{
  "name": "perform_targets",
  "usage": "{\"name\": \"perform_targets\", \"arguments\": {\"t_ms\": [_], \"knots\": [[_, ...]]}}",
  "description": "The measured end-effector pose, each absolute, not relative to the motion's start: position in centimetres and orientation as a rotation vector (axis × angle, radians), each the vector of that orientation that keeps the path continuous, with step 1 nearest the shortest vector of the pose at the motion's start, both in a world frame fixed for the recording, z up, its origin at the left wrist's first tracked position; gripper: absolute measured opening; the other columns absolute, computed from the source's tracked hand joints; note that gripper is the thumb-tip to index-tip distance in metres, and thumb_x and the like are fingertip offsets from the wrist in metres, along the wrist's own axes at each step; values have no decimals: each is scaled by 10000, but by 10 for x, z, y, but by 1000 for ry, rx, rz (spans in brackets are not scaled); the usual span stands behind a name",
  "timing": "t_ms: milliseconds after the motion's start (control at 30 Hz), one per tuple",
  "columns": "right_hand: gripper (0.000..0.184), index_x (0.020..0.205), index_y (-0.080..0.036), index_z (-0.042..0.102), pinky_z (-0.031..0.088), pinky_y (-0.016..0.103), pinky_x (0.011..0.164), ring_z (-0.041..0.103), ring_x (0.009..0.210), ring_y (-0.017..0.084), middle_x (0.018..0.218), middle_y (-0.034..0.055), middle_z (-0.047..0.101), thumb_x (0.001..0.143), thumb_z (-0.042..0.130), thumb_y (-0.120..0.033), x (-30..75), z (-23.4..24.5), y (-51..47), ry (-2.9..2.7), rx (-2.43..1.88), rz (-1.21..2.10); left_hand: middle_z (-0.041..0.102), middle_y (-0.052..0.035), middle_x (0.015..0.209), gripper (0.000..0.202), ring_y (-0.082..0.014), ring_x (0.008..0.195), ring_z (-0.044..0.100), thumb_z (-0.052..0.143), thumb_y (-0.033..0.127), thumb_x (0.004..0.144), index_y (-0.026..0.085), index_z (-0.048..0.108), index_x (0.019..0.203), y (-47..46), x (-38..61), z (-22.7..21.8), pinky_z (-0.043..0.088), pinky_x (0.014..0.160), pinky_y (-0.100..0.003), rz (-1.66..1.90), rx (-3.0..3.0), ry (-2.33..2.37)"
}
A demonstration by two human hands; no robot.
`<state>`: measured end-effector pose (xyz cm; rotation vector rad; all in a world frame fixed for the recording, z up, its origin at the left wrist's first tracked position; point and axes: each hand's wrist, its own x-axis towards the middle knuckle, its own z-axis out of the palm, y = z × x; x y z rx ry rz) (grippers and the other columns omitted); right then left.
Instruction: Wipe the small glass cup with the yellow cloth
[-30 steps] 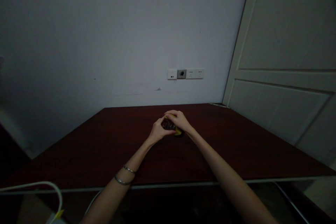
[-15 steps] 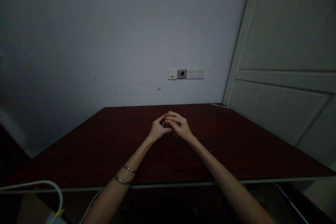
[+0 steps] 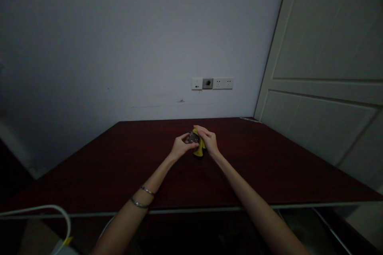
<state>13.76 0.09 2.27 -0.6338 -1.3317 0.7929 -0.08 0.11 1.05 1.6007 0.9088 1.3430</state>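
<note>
Over the middle of the dark red table (image 3: 119, 167), my left hand (image 3: 179, 146) has its fingers and thumb closed around a small, clear, shiny object (image 3: 193, 138) that looks like glass; its exact kind is too dim to make out. My right hand (image 3: 210, 142) grips a yellow cloth (image 3: 198, 151) and presses it to the right side of the clear object. The cloth's lower end hangs down between the hands, close to the tabletop. Two silver bracelets (image 3: 139, 203) circle my left forearm.
A pale wall with sockets and switches (image 3: 212, 83) rises behind the table. On the right stands a white panelled door (image 3: 323, 99). A white cable (image 3: 56, 208) loops over the table's front left edge.
My right hand has shifted slightly right and turned, uncovering the clear object. More of the yellow cloth now shows, hanging lower. My left hand stays nearly in place.
</note>
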Motion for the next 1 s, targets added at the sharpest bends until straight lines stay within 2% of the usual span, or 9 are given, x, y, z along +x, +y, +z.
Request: {"name": "perform_targets", "arguments": {"t_ms": [233,367,500,833,1000], "knots": [[225,951,-251,679,380,378,969,517,1101,206,1133,52,604,798,530,-321,126,28,-23,-1472,-515,513,669,-79,923,503,-179,782,609,754,312,534,105,634,977,-5,-1,18,478,731,-289,1387,1423,853],[259,929,-219,687,417,370,931,570,1023,208,1071,64,639,780,538,-369,126,27,-10,-1381,-570,591,667,-85,949,544,-192,817,611,764,305,518,110,626,1007,-5,-3,18,482,744,-296,1370,1459,831],[323,936,-180,686,404,372,950,572,1022,220,1069,76,644,758,548,-412,132,22,1,-1300,-653,685,663,-93,979,587,-210,846,611,772,315,496,107,619,1024,-6,-4,19,486,739,-303,1344,1481,798],[221,933,-263,686,350,394,998,479,1151,220,1163,41,589,788,543,-350,134,21,-24,-1520,-544,544,669,-92,964,530,-203,816,615,748,365,535,116,640,991,-7,-3,19,475,681,-270,1343,1438,856],[248,938,-233,684,404,373,942,554,1050,208,1130,64,605,782,545,-367,134,18,-9,-1428,-573,596,675,-84,942,557,-195,790,614,772,343,499,122,642,994,-6,-3,19,474,660,-264,1330,1445,882]]}}
